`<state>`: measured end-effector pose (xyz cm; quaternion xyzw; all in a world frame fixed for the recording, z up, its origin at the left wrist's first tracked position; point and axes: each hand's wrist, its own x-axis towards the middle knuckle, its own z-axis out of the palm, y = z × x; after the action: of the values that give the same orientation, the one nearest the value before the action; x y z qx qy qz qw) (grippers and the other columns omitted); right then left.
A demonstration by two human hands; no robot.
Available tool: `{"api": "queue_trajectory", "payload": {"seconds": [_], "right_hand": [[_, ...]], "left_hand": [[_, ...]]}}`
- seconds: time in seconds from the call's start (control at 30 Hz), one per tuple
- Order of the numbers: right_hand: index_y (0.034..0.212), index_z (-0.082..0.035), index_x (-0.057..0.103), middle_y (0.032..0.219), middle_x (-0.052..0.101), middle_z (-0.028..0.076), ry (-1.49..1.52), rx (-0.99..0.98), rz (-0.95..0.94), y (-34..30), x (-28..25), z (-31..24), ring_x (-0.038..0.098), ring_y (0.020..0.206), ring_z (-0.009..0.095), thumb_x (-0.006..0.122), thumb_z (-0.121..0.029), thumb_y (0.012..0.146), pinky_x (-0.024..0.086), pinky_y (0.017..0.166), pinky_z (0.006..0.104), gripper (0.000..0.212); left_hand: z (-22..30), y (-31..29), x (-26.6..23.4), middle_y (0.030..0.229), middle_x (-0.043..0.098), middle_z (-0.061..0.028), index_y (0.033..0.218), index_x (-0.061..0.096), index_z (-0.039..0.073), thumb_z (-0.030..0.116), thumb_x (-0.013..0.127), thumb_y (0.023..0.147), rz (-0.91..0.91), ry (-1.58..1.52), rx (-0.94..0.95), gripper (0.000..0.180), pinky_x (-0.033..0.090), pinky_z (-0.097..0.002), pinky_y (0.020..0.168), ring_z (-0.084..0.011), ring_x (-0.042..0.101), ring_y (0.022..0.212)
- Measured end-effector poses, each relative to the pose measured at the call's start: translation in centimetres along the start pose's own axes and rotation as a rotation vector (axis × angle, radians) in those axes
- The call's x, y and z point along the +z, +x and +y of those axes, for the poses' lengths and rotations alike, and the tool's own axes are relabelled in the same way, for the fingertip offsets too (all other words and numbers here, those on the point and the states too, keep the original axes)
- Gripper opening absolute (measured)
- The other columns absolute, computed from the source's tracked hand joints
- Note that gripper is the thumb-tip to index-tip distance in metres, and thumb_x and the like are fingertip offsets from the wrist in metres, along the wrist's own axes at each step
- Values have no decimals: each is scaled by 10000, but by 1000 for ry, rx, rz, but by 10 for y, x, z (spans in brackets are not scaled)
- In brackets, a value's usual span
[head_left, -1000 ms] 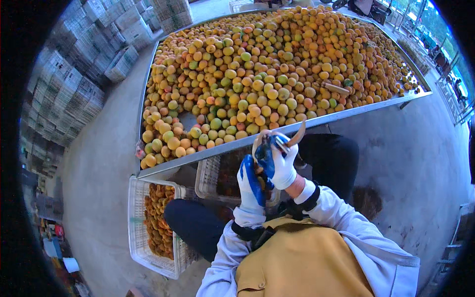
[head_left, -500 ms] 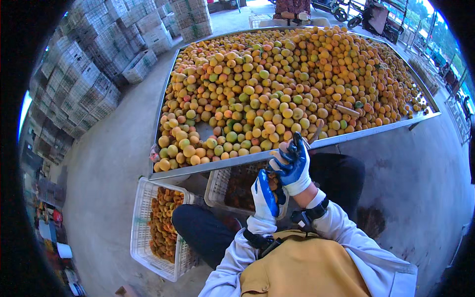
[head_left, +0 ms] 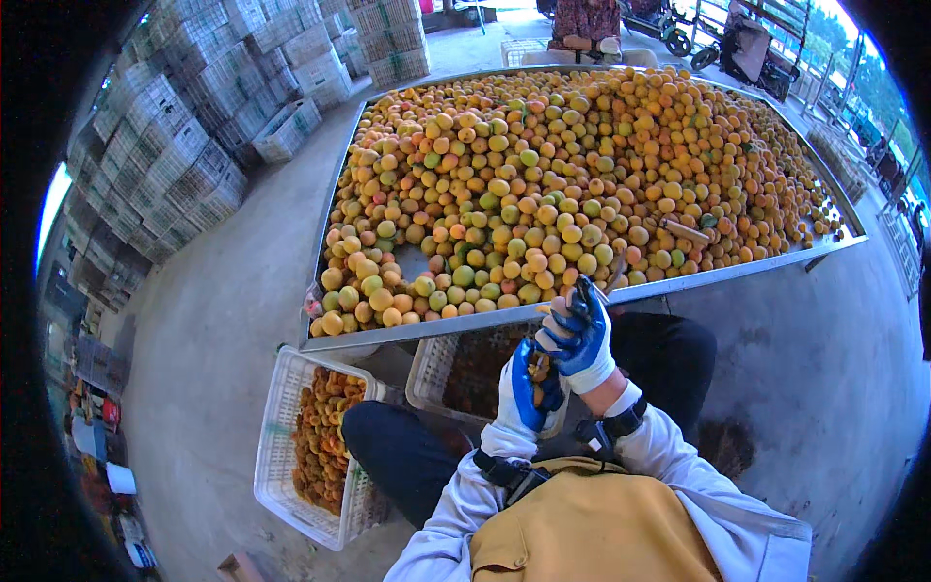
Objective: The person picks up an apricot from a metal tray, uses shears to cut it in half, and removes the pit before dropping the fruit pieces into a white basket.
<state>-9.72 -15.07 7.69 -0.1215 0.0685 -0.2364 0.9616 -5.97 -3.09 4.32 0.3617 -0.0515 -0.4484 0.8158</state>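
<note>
I see both hands raised close together just below the near metal edge of the big sorting surface [head_left: 427, 330], which is heaped with yellow, orange and green apricots [head_left: 543, 184]. My left hand [head_left: 524, 393] wears a white glove with a blue palm; its grip is curled closed around a small orange-brown fruit [head_left: 539, 367], held just under the right hand. My right hand [head_left: 580, 335], gloved the same way, has its grip closed on a thin dark tool [head_left: 585, 291] whose tip sticks up past the fingers (a small knife, as far as I can make out, though the blade is too small to tell clearly). The two hands touch or nearly touch above the fruit.

Directly below the hands, tucked under the surface's edge, sits a white plastic crate [head_left: 436, 373] holding dark reddish-brown pieces. A second white crate [head_left: 281, 436] stands on the concrete floor [head_left: 213, 320] to my left, beside my dark-trousered knee, and is partly filled with orange fruit halves. I wear a yellow apron [head_left: 592, 529] over white sleeves.

Stacks of pale crates [head_left: 175, 145] line the left side of the floor, well apart from me. Another person [head_left: 585, 21] sits at the far end of the surface.
</note>
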Motion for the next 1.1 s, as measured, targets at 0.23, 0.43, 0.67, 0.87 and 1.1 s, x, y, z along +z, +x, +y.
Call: {"api": "queue_trajectory", "payload": {"seconds": [0.23,0.43,0.67,0.87,1.1], "right_hand": [[738,-113,553,595,466,-35,-513,-170,224,-16,-7,-3,448,447,107,558,-280,994,322,382,267,306],[1016,-3,667,872,639,-33,-966,-51,154,-29,-58,27,543,794,42,591,-155,971,467,719,226,175],[1078,20,646,925,669,-17,-1285,-202,36,-32,-35,34,552,871,63,613,38,863,480,819,255,219],[992,2,633,789,634,101,-1566,-231,35,-31,-38,24,597,769,126,646,-37,854,494,731,311,144],[1009,-9,638,874,658,172,-1618,-228,70,-22,-49,23,654,816,353,681,-140,870,516,733,385,196]], "left_hand": [[30,3,1,739,585,-16,986,577,59,136,575,972,200,521,472,78,421,-238,498,-94,551,569],[33,3,10,822,663,-174,1046,583,35,156,617,909,68,1397,902,186,513,-427,630,-366,660,728],[34,14,-7,789,610,-46,945,578,9,162,501,1014,133,934,671,185,475,-305,656,-112,559,725],[137,-27,-29,769,640,-38,972,625,-7,151,547,984,528,1047,853,177,467,-326,639,-125,567,706],[236,-79,-107,1279,526,-208,1194,575,75,312,661,882,1052,2402,478,401,446,-445,925,-374,543,1114]]}}
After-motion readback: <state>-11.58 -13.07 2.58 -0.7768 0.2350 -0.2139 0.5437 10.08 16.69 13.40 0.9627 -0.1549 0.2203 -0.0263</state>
